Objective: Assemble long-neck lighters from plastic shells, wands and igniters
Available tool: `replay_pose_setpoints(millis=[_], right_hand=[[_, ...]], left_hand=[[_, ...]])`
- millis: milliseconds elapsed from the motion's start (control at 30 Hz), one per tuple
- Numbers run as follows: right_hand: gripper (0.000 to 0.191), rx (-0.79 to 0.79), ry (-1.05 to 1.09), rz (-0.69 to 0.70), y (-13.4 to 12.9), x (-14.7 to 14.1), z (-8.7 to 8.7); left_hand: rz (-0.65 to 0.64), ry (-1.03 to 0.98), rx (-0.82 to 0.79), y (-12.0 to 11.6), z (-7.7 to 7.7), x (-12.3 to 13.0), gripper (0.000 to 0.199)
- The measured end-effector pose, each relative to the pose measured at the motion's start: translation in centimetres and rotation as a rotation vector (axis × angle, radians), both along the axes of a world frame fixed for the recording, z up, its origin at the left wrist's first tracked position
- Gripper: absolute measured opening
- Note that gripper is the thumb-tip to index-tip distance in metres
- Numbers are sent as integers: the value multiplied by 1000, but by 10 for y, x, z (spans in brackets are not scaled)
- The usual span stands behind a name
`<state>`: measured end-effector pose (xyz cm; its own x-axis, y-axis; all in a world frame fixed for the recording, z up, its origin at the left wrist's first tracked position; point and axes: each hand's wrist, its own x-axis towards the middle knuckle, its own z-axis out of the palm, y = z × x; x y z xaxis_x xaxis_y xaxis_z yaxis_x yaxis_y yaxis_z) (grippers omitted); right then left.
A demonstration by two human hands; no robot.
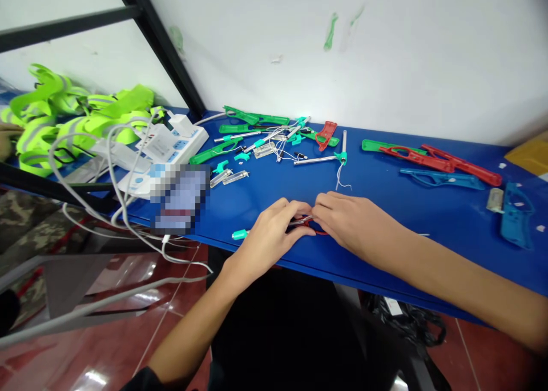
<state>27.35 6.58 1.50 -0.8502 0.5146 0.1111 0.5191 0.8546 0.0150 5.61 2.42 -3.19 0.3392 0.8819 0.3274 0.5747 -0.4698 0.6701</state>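
Note:
Both of my hands meet over the front edge of the blue table, closed around a long lighter (319, 230) with a red plastic casing. My left hand (274, 231) pinches it between thumb and fingers, and thin pale wire or metal shows inside that pinch. My right hand (346, 220) grips its other end with bent fingers, which cover much of the casing. A teal tip (240, 234) sticks out to the left of my left hand. Just beyond my hands lies a metal lighter tube with a teal trigger piece (343, 157) and a loose white wire.
Green casing halves (257, 118), metal tubes, wires and clear fuel tanks (235, 177) lie behind. Red casings (462, 164) and a blue casing (516, 217) are at right. Left are a phone (182, 200), a white power strip (145, 177) with cables, and yellow-green reflective straps (72, 125).

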Motion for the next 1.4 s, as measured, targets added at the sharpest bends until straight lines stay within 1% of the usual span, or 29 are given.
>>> replay_pose_setpoints(millis=[167,333,467,600,667,800,867,933,1000,1067,1133,1200,1267,1333,1400], right_hand=[[17,-149,-81,-66,6,-5,10],[17,-208,-129,-80,8,-8,20],[18,-223,-160,-92,10,-11,24],[22,-165,-225,-91,6,-19,26],[22,-89,-269,-64,-1,-26,27],[15,70,-373,-58,-15,-39,27],[14,78,-401,-62,-18,-42,26],[11,52,-371,-72,-16,-40,25],[10,16,-286,-80,-10,-31,24],[8,-26,-175,-69,-4,-15,23],[14,-97,-33,-43,0,8,22],[24,-204,143,-31,1,35,22],[28,-301,282,-56,1,62,20],[26,-367,336,-78,1,81,15],[24,-422,339,-88,2,89,7]], left_hand=[[-7,-18,-15,0,1,0,34],[-11,-52,-16,0,0,0,34],[-10,-62,-33,-1,-1,0,34],[-1,-59,-40,-1,0,0,34],[0,-56,-26,0,-1,0,29],[-3,-57,28,0,-1,1,20],[-8,-61,51,0,-2,2,18],[-8,-55,60,0,-2,2,17],[-1,-49,48,-1,-1,2,20],[0,-42,26,-1,1,2,28],[-16,-33,7,-2,3,1,30],[-35,-20,6,-2,5,0,27],[-45,-16,16,-3,6,-1,27],[-45,-19,30,-3,7,0,28],[-53,-30,53,-2,8,2,21]])
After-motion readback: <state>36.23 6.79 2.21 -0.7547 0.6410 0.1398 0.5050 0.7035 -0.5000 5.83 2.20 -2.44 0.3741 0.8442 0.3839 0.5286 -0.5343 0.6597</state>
